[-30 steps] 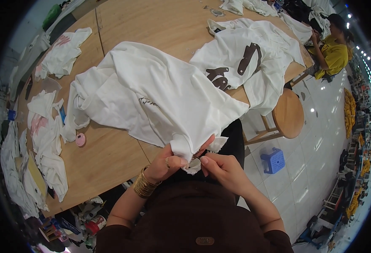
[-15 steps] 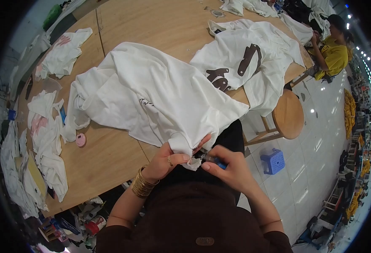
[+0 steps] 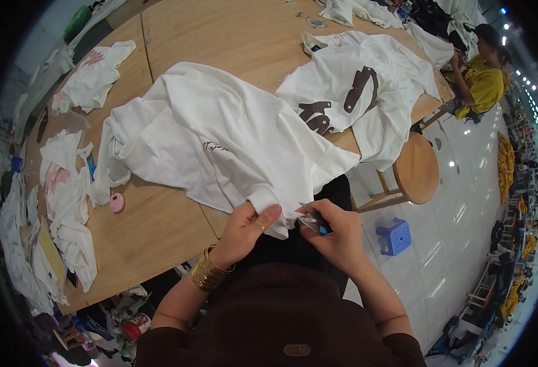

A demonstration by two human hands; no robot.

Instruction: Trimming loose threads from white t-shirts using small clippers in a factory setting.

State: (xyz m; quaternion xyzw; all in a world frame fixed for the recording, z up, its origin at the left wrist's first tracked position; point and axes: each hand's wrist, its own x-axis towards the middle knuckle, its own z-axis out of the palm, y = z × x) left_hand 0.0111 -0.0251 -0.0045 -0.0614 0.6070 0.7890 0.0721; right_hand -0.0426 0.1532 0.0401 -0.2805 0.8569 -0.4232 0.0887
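Note:
A white garment (image 3: 220,116) with a small dark print spreads over the table's front edge toward me. My left hand (image 3: 244,226), with gold bangles at the wrist, is closed on its ribbed edge, thumb on top. My right hand (image 3: 336,235) grips thread snips (image 3: 312,221) with a bit of blue showing at the palm. The metal blades point left and lie right beside the bunched cloth under my left fingers. Whether they touch the cloth or a thread, I cannot make out.
Another white garment with dark brown patches (image 3: 391,67) lies at the right of the wooden table (image 3: 208,30). White cloths and a pink round object (image 3: 117,202) are on the left. A round wooden stool (image 3: 417,168), a blue plastic stool (image 3: 394,237) and a person in yellow (image 3: 486,85) are to the right.
My right hand has turned, so the snips' blades now show plainly beside the cloth. My left thumb has shifted on the garment's edge, and the bunched end hangs differently.

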